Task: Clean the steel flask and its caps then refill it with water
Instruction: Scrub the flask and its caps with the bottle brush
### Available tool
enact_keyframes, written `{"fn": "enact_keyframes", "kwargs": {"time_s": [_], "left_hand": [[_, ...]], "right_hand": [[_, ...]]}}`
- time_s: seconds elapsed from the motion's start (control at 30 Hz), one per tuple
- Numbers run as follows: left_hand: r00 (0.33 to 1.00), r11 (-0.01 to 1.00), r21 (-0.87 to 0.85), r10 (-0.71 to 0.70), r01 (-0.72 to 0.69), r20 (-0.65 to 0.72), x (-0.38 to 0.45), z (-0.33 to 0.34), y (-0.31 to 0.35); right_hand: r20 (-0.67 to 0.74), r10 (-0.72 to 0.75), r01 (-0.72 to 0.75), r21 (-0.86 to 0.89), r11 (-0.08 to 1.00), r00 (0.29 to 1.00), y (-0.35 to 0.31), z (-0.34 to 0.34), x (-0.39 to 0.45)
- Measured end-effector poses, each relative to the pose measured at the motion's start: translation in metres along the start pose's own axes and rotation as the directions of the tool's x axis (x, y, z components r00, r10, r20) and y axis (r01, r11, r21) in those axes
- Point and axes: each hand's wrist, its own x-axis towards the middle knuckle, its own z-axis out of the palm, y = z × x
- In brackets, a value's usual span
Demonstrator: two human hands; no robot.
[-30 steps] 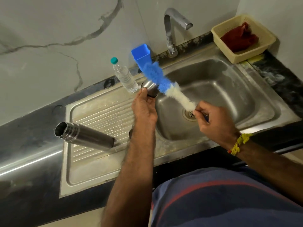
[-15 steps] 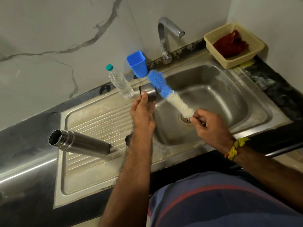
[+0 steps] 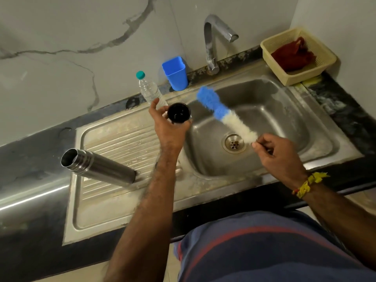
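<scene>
**Cap and brush held over the sink**

The steel flask (image 3: 99, 166) stands uncapped on the drainboard at nine o'clock. The left hand (image 3: 169, 127) grasps a cap (image 3: 178, 113); the right hand (image 3: 278, 153) pinches the brush (image 3: 225, 113), angled toward eleven o'clock above the sink (image 3: 284, 110).

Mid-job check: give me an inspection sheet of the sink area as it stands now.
Surface: stainless steel sink with ribbed drainboard, set in a dark counter.
Job's things: uncapped steel flask on the drainboard; black-lined steel cap in hand; blue-and-white bottle brush clear of the cap.
Clutter: clear plastic water bottle, blue plastic cup, cream basket holding a red cloth.
Grippers: left hand holds the cap; right hand pinches the brush.
Cables: nothing seen.
Surroundings: chrome tap, no water seen running; marble-look wall.
</scene>
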Motion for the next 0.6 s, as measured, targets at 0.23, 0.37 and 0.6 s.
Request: {"fn": "enact_keyframes", "kwargs": {"time_s": [0.23,0.37,0.6], "left_hand": [[0.951,0.897,0.339,0.220,-0.285,0.220,0.010,-0.003,-0.011],[0.897,0.800,0.437,0.268,-0.410,0.351,-0.002,0.003,-0.014],[0.893,0.754,0.500,0.260,-0.425,0.367,0.005,-0.005,-0.016]], "right_hand": [[0.190,-0.076,0.125,-0.260,0.957,0.979,-0.019,0.007,0.016],[0.215,0.034,0.126,-0.685,0.718,0.976,-0.049,0.006,0.031],[0.561,0.492,-0.588,-0.012,0.809,0.665,-0.041,0.004,0.043]]}}
